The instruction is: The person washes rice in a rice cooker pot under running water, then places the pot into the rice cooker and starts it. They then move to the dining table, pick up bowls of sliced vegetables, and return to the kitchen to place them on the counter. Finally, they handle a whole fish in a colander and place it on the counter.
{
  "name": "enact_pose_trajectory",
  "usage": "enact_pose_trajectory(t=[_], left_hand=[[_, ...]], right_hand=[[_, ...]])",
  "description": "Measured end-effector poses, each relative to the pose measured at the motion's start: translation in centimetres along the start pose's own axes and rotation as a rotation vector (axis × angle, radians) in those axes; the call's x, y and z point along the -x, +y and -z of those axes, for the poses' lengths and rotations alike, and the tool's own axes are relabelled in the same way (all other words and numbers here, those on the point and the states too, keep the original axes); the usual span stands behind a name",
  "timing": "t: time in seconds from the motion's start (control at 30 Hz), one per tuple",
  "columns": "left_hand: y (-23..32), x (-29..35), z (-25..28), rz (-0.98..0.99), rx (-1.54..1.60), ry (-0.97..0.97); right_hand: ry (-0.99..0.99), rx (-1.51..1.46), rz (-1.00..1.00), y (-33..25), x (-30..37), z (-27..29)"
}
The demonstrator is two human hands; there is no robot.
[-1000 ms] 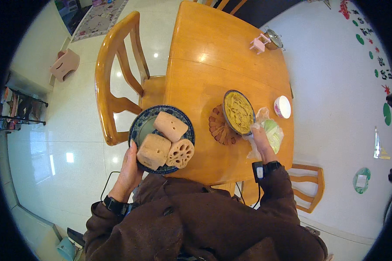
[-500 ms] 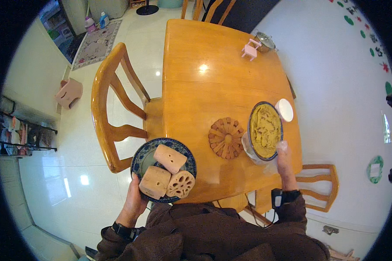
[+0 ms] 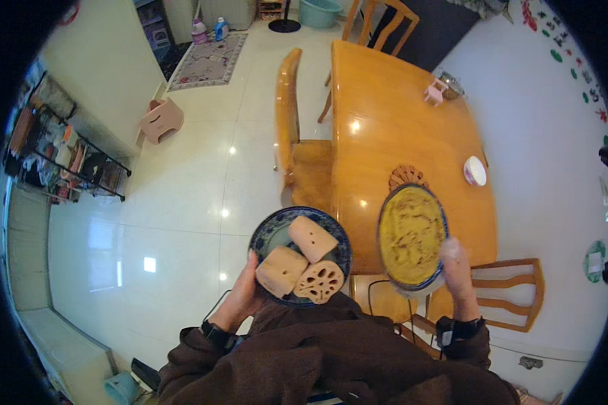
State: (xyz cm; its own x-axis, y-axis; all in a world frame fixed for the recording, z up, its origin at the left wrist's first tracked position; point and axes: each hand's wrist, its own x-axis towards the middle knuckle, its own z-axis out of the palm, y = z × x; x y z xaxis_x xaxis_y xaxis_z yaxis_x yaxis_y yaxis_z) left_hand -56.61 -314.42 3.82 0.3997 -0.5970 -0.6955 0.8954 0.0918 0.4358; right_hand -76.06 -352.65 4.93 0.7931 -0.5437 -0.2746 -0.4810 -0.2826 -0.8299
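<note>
My left hand (image 3: 243, 295) grips the edge of a blue-patterned plate (image 3: 267, 236) in front of my body. On the plate lie three pieces of lotus root (image 3: 280, 271); one turns its holed cut face up. At the right, my right hand (image 3: 458, 270) is closed on the rim of a dark-blue-edged bowl (image 3: 445, 219), its fingertips whitish and blurred. A thick yellow-green paste (image 3: 412, 236) with brownish streaks fills this bowl. It hangs over the near table edge and partly covers a round wooden trivet (image 3: 407, 175).
The wooden table (image 3: 385, 121) holds a small white bowl (image 3: 474, 171), a pink toy chair (image 3: 436, 92) and a glass-lidded pot (image 3: 451, 86). Wooden chairs (image 3: 290, 121) stand around it. On the floor at left are a pink stool (image 3: 162, 121) and a loaded rack (image 3: 74, 155).
My right hand has brought the bowl of paste nearer my body, off the trivet's side. The plate stays in my left hand. My view has turned left, showing more floor.
</note>
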Motion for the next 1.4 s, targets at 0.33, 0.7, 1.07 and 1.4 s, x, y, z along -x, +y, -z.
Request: enact_pose_trajectory(t=[0.33, 0.7, 1.07, 1.4], left_hand=[[-5.3, 3.6, -5.9, -0.403, 0.176, 0.160], [-9.5, 0.6, -13.8, -0.722, 0.430, 0.434], [-9.6, -3.7, -17.9, -0.935, 0.704, 0.699], [6.8, -6.4, -13.0, -1.059, 0.652, 0.680]], right_hand=[[-0.356, -0.176, 0.278, -0.9, -8.4, 1.8], [-0.651, -0.121, 0.406, -2.2, -19.3, 3.7], [-0.774, 0.066, 0.495, -3.5, -32.0, 0.6], [-0.820, -0.010, 0.587, -15.1, -45.9, -12.3]])
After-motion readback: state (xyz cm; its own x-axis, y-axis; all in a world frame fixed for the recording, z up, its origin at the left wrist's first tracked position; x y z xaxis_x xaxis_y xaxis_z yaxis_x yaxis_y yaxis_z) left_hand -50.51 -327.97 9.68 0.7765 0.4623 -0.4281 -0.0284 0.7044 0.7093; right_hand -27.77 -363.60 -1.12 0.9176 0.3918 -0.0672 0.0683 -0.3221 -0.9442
